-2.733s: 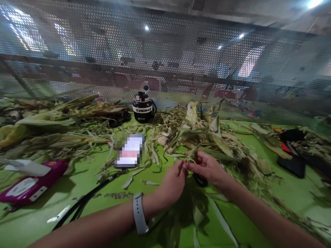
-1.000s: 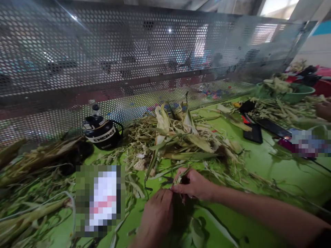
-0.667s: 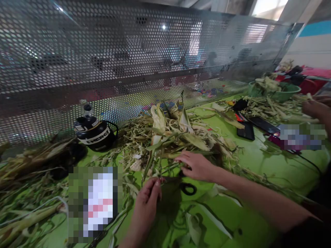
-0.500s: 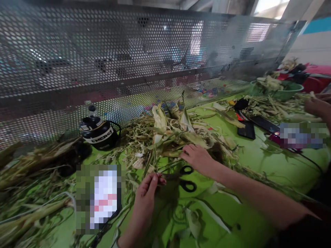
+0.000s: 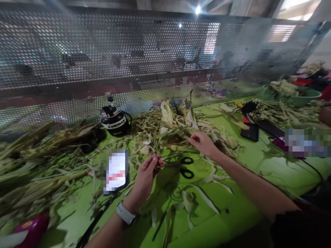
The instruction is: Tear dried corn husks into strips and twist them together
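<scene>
My left hand (image 5: pixel 149 166), with a pale watch on the wrist, is closed in a pinch on the end of a thin plant stem (image 5: pixel 156 144) that runs up toward the pile. My right hand (image 5: pixel 203 142) hangs at the near side of the heap of dry corn husks (image 5: pixel 178 132), fingers curled together. What its fingertips hold, if anything, I cannot make out. Between and below the hands lies a pair of scissors with black handles (image 5: pixel 186 173), its blades in shadow. Loose husk strips (image 5: pixel 205 199) lie nearer to me on the green table (image 5: pixel 201 220).
A black jug lettered ENERGY (image 5: pixel 115 122) stands behind a lit phone (image 5: pixel 116 172). More husks and stalks (image 5: pixel 51 175) cover the left. Two dark phones (image 5: pixel 250 132) and a green basin (image 5: pixel 302 96) are at right, near another person's hand (image 5: pixel 325 115). A perforated metal screen (image 5: pixel 155 65) runs behind.
The view has shifted left, bringing my watch into sight. My right hand's fingers have drawn together and lifted slightly off the husks. My left hand keeps its pinch.
</scene>
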